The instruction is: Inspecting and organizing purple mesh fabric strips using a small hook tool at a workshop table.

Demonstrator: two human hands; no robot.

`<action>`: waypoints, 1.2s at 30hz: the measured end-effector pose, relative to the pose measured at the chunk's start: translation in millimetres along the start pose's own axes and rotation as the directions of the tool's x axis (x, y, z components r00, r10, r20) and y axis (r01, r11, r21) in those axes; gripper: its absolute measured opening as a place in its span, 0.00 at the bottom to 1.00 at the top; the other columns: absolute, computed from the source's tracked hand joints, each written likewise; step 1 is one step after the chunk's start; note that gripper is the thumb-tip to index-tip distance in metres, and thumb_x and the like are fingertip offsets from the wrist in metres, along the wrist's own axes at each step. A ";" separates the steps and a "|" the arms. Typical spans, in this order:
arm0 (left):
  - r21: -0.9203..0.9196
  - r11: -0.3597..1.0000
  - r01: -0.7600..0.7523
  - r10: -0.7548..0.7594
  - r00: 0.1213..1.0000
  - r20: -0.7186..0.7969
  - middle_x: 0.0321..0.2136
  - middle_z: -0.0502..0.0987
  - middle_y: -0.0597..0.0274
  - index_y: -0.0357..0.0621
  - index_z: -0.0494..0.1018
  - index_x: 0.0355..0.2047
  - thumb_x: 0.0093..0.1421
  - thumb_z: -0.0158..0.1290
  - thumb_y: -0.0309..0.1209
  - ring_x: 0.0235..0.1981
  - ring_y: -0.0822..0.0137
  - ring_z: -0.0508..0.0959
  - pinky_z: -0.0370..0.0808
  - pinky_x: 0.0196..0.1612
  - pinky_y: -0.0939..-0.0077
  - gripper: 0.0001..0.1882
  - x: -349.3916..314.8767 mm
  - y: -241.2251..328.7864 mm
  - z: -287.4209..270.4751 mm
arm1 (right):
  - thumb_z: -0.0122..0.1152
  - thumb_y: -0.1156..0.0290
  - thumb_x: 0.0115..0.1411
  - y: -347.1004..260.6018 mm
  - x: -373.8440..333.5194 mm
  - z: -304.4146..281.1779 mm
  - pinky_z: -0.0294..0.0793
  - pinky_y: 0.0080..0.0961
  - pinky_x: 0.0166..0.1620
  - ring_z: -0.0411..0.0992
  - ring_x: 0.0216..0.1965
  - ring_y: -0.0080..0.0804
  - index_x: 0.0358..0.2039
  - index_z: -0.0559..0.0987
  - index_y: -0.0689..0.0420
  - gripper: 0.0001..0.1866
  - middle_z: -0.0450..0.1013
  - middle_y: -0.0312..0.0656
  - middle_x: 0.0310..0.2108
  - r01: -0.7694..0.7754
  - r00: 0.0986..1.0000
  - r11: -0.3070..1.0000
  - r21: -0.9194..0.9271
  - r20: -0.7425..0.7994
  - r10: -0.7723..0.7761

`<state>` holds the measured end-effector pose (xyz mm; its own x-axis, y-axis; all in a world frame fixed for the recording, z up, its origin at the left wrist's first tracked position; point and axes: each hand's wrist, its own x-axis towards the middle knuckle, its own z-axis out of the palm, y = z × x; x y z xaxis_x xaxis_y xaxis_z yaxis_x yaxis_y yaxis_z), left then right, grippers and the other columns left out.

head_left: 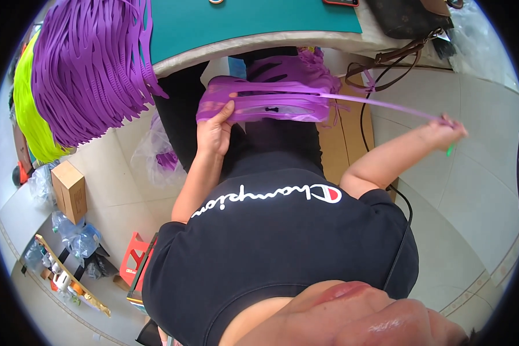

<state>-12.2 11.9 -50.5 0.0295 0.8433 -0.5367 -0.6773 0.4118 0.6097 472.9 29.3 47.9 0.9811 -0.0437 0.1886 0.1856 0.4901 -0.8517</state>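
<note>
Your left hand (215, 134) clamps the bundle of purple straps (259, 106) at your lap, just below the worktop (254, 20). Your right hand (444, 130), out at three o'clock, pinches one strap (380, 104) drawn taut. They look light, limp and slippery; grip near the ends.

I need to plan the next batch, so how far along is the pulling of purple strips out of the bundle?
Done, it seems: a big heap of purple strips hangs over the table edge. In hand: the left hand grips the bundle while the right hand draws one strip out sideways. Left: the bundle holds more strips; how many cannot be told.
</note>
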 end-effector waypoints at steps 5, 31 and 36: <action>0.006 0.992 -0.124 0.124 0.985 -0.121 0.46 0.77 0.52 0.36 0.69 0.51 0.59 0.55 0.18 0.46 0.61 0.78 0.79 0.49 0.65 0.19 16.1 5.6 -31.4 | 0.53 0.67 0.61 -44.0 -9.8 11.1 0.64 0.24 0.22 0.62 0.18 0.24 0.26 0.71 0.59 0.10 0.62 0.35 0.18 0.277 0.913 0.958 -0.075 -0.290 -0.287; 0.075 0.997 0.018 -0.020 0.999 0.035 0.44 0.77 0.47 0.32 0.70 0.45 0.59 0.56 0.20 0.46 0.59 0.79 0.77 0.51 0.65 0.14 -7.0 12.1 1.7 | 0.62 0.73 0.56 30.5 -83.0 -30.8 0.70 0.28 0.32 0.70 0.26 0.31 0.39 0.80 0.59 0.10 0.74 0.48 0.24 0.724 0.333 0.258 -0.639 0.652 0.681; 0.088 0.996 0.002 -0.005 0.999 0.034 0.44 0.77 0.48 0.32 0.70 0.45 0.59 0.56 0.21 0.45 0.60 0.79 0.77 0.51 0.65 0.14 -6.6 10.9 2.0 | 0.60 0.73 0.59 -23.0 -96.5 -5.7 0.70 0.26 0.33 0.70 0.26 0.28 0.40 0.80 0.60 0.09 0.76 0.43 0.24 0.742 0.378 0.261 -0.617 0.707 0.598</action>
<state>-18.3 11.5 -39.2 0.0579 0.8523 -0.5198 -0.6100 0.4424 0.6574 374.3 17.3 46.4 0.4426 0.8919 -0.0926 0.8107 -0.4422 -0.3837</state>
